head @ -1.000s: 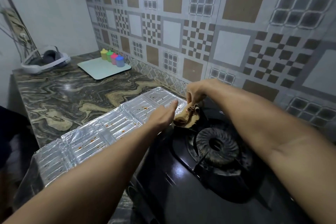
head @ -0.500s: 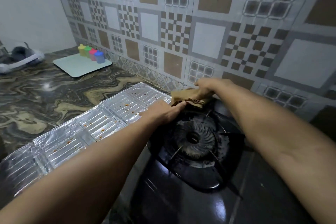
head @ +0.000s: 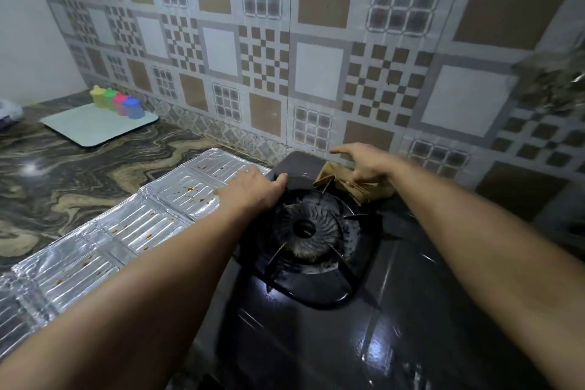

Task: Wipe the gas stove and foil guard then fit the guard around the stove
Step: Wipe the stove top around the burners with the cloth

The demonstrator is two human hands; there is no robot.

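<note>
Two hands on stove (head: 316, 310) | we braced left hand (head: 253, 188), loosely open | right hand (head: 364, 165) pressed brown cloth (head: 351, 185), wiping rear edge | next: spattered foil guard (head: 126, 231)

I see a wall of square tiles in brown, grey and white patterns (head: 316, 51) behind the counter. On the far left there is a plain white wall (head: 28, 41). The dark marble countertop with wavy tan swirls (head: 79, 174) is shiny, and a small bright spot of light sits on it. A flat pale green tray (head: 82, 128) lies on it near the tiled wall. Four little plastic cups, yellow, green, pink and blue (head: 118, 101), stand in a row at the tray's back edge. The room looks dim.
</note>
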